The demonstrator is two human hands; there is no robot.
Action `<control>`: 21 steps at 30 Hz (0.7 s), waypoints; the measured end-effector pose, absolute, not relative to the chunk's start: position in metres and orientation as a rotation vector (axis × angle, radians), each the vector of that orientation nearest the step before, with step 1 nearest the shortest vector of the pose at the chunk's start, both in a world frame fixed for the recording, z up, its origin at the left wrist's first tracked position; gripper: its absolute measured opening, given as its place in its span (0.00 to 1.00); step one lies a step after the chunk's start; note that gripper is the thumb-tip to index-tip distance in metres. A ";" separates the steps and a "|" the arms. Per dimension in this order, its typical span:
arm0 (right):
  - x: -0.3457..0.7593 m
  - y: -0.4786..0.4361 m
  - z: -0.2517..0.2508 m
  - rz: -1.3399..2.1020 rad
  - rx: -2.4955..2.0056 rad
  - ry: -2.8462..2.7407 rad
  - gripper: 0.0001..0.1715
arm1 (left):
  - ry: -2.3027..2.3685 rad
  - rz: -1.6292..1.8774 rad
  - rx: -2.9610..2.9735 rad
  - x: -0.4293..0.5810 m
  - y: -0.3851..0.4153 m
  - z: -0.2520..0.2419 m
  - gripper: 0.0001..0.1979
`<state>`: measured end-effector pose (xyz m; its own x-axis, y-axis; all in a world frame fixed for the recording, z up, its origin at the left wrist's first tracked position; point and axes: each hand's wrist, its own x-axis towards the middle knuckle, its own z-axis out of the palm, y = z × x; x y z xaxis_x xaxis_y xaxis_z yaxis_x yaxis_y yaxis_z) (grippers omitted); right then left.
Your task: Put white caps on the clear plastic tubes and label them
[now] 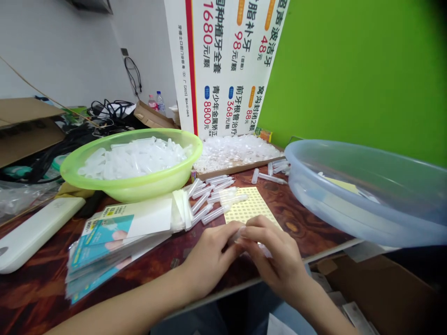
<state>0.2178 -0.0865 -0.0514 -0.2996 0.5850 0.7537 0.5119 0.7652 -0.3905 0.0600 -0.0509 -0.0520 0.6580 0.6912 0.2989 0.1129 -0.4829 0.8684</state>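
My left hand [213, 244] and my right hand [277, 249] meet at the table's front edge, fingertips pinched together. Between them is a small translucent plastic tube [240, 236], mostly covered by the fingers. Just beyond the hands lies a yellow sheet of small round stickers [248, 204], its near part hidden beneath them. Loose translucent tubes [213, 214] are scattered at the sheet's left and over its far end. To the left of my left hand, a fanned stack of printed packaging bags [115, 237] with blue and white fronts rests on the table.
A green basin [131, 188] heaped with translucent tubes stands at the back left. Behind is a shallow cardboard tray [240, 166] of small clear parts. A blue basin [349, 218] overhangs the front edge at right. A long white case [38, 232] lies far left.
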 end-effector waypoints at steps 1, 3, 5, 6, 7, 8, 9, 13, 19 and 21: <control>0.216 -0.085 -0.054 0.042 -0.795 -1.941 0.16 | 0.623 0.817 1.971 0.060 -0.051 -0.052 0.09; 0.212 -0.081 -0.060 -0.033 -0.733 -1.853 0.18 | 0.625 0.818 1.967 0.060 -0.051 -0.053 0.11; 0.206 -0.079 -0.064 -0.069 -0.715 -1.761 0.18 | 0.626 0.824 1.963 0.060 -0.051 -0.054 0.12; 0.203 -0.079 -0.065 -0.082 -0.724 -1.738 0.17 | 0.624 0.832 1.954 0.060 -0.051 -0.054 0.13; 0.201 -0.078 -0.065 -0.104 -0.737 -1.734 0.17 | 0.619 0.844 1.940 0.060 -0.051 -0.054 0.13; 0.199 -0.078 -0.064 -0.138 -0.748 -1.743 0.16 | 0.606 0.856 1.928 0.059 -0.051 -0.054 0.13; 0.198 -0.079 -0.064 -0.178 -0.757 -1.759 0.14 | 0.587 0.867 1.921 0.059 -0.051 -0.054 0.12; 0.199 -0.081 -0.060 -0.258 -0.811 -1.777 0.12 | 0.507 0.856 1.951 0.057 -0.051 -0.052 0.10; 0.202 -0.087 -0.062 -0.178 -0.829 -1.752 0.12 | 0.543 0.816 1.997 0.057 -0.049 -0.053 0.10; 0.202 -0.088 -0.061 -0.215 -0.797 -1.791 0.14 | 0.537 0.816 1.994 0.058 -0.049 -0.053 0.10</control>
<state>0.2021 -0.0877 -0.0614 -0.1634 0.4103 0.8972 0.6110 0.7561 -0.2346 0.0575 -0.0487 -0.0531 0.6893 0.6412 0.3373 0.0556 -0.5111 0.8577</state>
